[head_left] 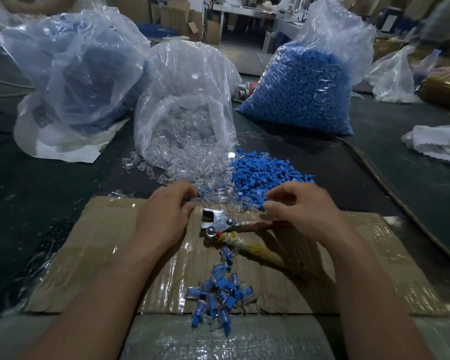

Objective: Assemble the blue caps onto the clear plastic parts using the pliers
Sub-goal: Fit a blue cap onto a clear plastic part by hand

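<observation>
Blue caps [260, 172]: we list a loose heap on the dark table [37, 190], just beyond the cardboard sheet [89, 255] and touching the spill of clear plastic parts [182, 167] on its left. Clear parts pour from an open bag [187, 100] lying on its side; a fuller sack of caps [304, 87] stands behind the heap, and a third bag [76, 68] with bluish contents sits far left. Pliers [218, 223]: lying flat on the cardboard between the hands, metal head toward the left hand, one handle running under the right palm, the other, taped, angled toward us. We note the jaws slightly parted. Left hand [166, 214]: palm down, wrist on the cardboard, fingers curled into the near edge of the clear parts; we cannot tell whether they hold a piece. Right hand [299, 209]: palm down over the pliers handle, thumb and forefinger bent together and pinching a blue cap [264, 206] at the foot of the heap. Assembled pieces [218, 294]: a small cluster, blue inside clear, on the cardboard's near edge between both forearms.
</observation>
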Tool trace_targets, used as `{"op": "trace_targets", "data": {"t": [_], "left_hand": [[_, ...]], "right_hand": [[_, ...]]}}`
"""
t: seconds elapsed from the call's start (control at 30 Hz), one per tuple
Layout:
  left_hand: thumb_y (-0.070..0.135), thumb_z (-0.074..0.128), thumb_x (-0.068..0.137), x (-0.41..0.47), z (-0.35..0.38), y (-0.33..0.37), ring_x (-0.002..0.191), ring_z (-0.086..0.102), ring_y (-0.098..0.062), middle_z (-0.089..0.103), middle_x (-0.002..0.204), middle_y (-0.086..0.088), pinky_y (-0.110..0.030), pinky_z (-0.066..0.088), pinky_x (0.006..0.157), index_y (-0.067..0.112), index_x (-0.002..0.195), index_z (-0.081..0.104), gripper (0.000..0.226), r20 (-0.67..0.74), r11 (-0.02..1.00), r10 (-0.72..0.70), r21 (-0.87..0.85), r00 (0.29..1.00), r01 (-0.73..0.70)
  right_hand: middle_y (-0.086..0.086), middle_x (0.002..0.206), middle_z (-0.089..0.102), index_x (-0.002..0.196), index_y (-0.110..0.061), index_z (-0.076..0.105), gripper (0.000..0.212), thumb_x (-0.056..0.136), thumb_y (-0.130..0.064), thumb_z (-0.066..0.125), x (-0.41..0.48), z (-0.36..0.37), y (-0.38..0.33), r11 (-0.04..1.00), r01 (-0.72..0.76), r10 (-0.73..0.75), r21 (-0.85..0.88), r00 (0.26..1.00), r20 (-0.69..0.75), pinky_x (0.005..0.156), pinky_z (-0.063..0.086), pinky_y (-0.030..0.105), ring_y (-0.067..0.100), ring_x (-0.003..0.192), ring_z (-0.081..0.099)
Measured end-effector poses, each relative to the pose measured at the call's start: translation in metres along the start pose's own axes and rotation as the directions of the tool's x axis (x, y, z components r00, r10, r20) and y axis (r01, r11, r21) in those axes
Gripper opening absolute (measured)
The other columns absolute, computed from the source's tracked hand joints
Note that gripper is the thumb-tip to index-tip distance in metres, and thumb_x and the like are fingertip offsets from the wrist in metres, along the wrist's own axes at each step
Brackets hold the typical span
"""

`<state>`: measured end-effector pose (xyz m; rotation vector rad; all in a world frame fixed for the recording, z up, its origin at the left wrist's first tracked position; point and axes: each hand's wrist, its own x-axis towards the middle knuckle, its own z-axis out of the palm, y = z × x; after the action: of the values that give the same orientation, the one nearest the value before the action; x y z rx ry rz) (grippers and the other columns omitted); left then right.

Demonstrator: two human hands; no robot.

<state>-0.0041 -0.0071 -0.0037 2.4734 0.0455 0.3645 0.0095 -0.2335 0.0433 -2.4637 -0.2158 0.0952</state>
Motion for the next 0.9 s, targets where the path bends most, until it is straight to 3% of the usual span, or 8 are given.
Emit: {"op": "trace_targets", "data": {"t": [0.07, 0.23, 0.33, 0.4, 0.53, 0.63, 0.7, 0.9], "left_hand": [[0.020, 0.060, 0.087, -0.001, -0.001, 0.001, 0.084, 0.051, -0.012, 0.053, 0.085, 0.011, -0.031, 0.044, 0.072, 0.026, 0.088, 0.058, 0.006, 0.000, 1.000, 0.009, -0.004, 1.000, -0.009], [0.013, 0.064, 0.084, -0.002, -0.004, 0.007, 0.078, 0.057, -0.010, 0.058, 0.081, 0.010, -0.025, 0.045, 0.071, 0.021, 0.092, 0.059, 0.012, -0.053, 0.973, -0.083, -0.218, 0.995, 0.070], [0.000, 0.059, 0.085, -0.006, -0.009, 0.016, 0.065, 0.063, -0.004, 0.062, 0.083, -0.001, -0.016, 0.051, 0.058, 0.014, 0.095, 0.062, 0.017, 0.042, 0.791, -0.206, -0.580, 0.978, 0.192], [-0.006, 0.057, 0.084, -0.008, -0.012, 0.022, 0.056, 0.062, 0.001, 0.063, 0.078, -0.006, -0.011, 0.048, 0.049, 0.014, 0.086, 0.063, 0.021, 0.103, 0.667, -0.214, -0.711, 0.971, 0.222], [-0.004, 0.059, 0.082, -0.008, -0.017, 0.025, 0.060, 0.065, -0.003, 0.066, 0.077, -0.007, -0.014, 0.051, 0.053, 0.016, 0.080, 0.062, 0.021, 0.140, 0.623, -0.182, -0.749, 0.973, 0.225], [-0.007, 0.056, 0.082, -0.011, -0.019, 0.028, 0.062, 0.066, -0.005, 0.065, 0.078, -0.008, -0.015, 0.052, 0.055, 0.012, 0.082, 0.061, 0.020, 0.179, 0.586, -0.172, -0.772, 0.969, 0.246], [-0.008, 0.056, 0.082, -0.013, -0.019, 0.030, 0.060, 0.065, -0.005, 0.064, 0.078, -0.009, -0.015, 0.052, 0.054, 0.011, 0.082, 0.061, 0.020, 0.204, 0.570, -0.161, -0.779, 0.966, 0.260], [-0.008, 0.055, 0.082, -0.015, -0.020, 0.034, 0.057, 0.065, -0.006, 0.063, 0.074, -0.008, -0.016, 0.053, 0.052, 0.009, 0.082, 0.061, 0.018, 0.235, 0.532, -0.163, -0.797, 0.958, 0.286]], "right_hand": [[-0.016, 0.084, 0.060, 0.085, -0.031, 0.061, 0.004, 0.083, -0.032, 0.065, 0.001, -0.003, 0.002, 1.000, -0.018, 0.019, 0.018, 0.999, -0.041, 0.064, 0.039, 0.017, 0.000, 0.080, 0.055], [-0.020, 0.071, 0.056, 0.070, -0.034, 0.056, 0.018, 0.085, -0.028, 0.063, 0.005, -0.007, 0.013, 0.998, -0.061, 0.061, 0.007, 0.970, -0.237, 0.055, 0.035, 0.014, -0.004, 0.068, 0.052], [-0.021, 0.069, 0.054, 0.071, -0.034, 0.057, 0.018, 0.086, -0.025, 0.062, 0.009, -0.007, 0.021, 0.995, -0.098, 0.099, 0.019, 0.943, -0.318, 0.058, 0.036, 0.019, -0.003, 0.067, 0.050], [-0.019, 0.072, 0.055, 0.079, -0.029, 0.062, 0.009, 0.086, -0.023, 0.061, 0.013, -0.006, 0.026, 0.991, -0.131, 0.135, 0.034, 0.926, -0.353, 0.066, 0.037, 0.023, 0.001, 0.070, 0.051], [-0.010, 0.087, 0.057, 0.100, -0.022, 0.066, 0.014, 0.088, -0.020, 0.057, 0.018, -0.002, 0.034, 0.984, -0.177, 0.173, 0.021, 0.915, -0.364, 0.071, 0.037, 0.023, 0.006, 0.079, 0.052], [-0.016, 0.079, 0.054, 0.094, -0.024, 0.067, 0.014, 0.087, -0.015, 0.060, 0.018, 0.000, 0.035, 0.987, -0.160, 0.150, -0.003, 0.932, -0.329, 0.061, 0.035, 0.013, -0.005, 0.069, 0.048], [-0.018, 0.080, 0.055, 0.090, -0.025, 0.068, 0.015, 0.084, -0.013, 0.063, 0.018, 0.003, 0.033, 0.990, -0.135, 0.121, -0.028, 0.949, -0.291, 0.064, 0.038, 0.012, -0.004, 0.072, 0.050], [0.000, 0.115, 0.059, 0.111, -0.021, 0.065, 0.027, 0.085, -0.016, 0.063, 0.023, 0.013, 0.027, 0.970, -0.164, 0.131, -0.179, 0.974, -0.183, 0.091, 0.046, 0.034, 0.015, 0.102, 0.055]]}}
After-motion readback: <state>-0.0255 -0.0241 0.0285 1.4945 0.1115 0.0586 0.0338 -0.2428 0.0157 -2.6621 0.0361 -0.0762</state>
